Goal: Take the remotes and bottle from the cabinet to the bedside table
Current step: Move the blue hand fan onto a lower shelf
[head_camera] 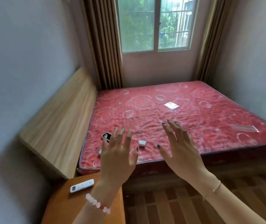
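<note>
Hands were both raised in front of the camera, well apart from each other and holding nothing. Left hand [117,159] was spread wide, fingers straight and fanned, back of the hand toward the camera, in the air above the near corner of the bed. Right hand [182,152] was likewise flat and spread, fingers straight and pointing toward the window [154,25]. Neither hand touched any object.

One white remote [82,185] lay flat on the orange wooden bedside table [61,206], near its far edge and just left of the left wrist, not in contact with it.

A pink bead bracelet [97,206] sat on the left wrist; a thin chain bracelet [213,189] on the right.

On the red mattress [193,126] lay a white charger plug [142,143], a dark device with a light rim [106,136] partly hidden behind the left fingers, a white card [171,105] and a clear plastic strip [245,128]. A wooden headboard [61,126] ran along the left wall
</note>
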`<state>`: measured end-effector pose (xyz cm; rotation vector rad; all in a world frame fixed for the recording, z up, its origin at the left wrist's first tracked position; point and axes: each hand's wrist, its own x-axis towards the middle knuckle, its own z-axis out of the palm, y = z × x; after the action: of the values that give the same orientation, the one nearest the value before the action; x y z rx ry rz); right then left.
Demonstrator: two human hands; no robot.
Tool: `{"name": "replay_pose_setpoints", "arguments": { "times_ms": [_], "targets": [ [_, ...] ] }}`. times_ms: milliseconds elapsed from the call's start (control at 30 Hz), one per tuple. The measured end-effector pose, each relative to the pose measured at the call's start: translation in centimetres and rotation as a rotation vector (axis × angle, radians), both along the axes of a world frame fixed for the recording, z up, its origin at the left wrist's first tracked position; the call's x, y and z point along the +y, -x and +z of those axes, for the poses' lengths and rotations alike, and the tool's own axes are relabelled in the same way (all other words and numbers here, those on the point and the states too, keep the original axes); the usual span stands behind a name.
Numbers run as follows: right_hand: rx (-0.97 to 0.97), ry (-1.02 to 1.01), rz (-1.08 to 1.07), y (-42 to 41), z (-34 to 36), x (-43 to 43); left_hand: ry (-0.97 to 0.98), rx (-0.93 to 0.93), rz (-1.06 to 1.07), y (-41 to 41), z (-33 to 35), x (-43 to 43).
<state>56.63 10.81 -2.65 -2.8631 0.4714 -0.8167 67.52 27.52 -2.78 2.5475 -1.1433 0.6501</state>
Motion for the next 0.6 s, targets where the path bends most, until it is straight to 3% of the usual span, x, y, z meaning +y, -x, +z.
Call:
{"name": "replay_pose_setpoints", "arguments": {
  "times_ms": [600],
  "targets": [
    [0.007, -0.009, -0.706, 36.2, 1.4, -6.7, 0.045, 0.034, -0.600, 27.5, 2.0, -16.9]
  ]
}}
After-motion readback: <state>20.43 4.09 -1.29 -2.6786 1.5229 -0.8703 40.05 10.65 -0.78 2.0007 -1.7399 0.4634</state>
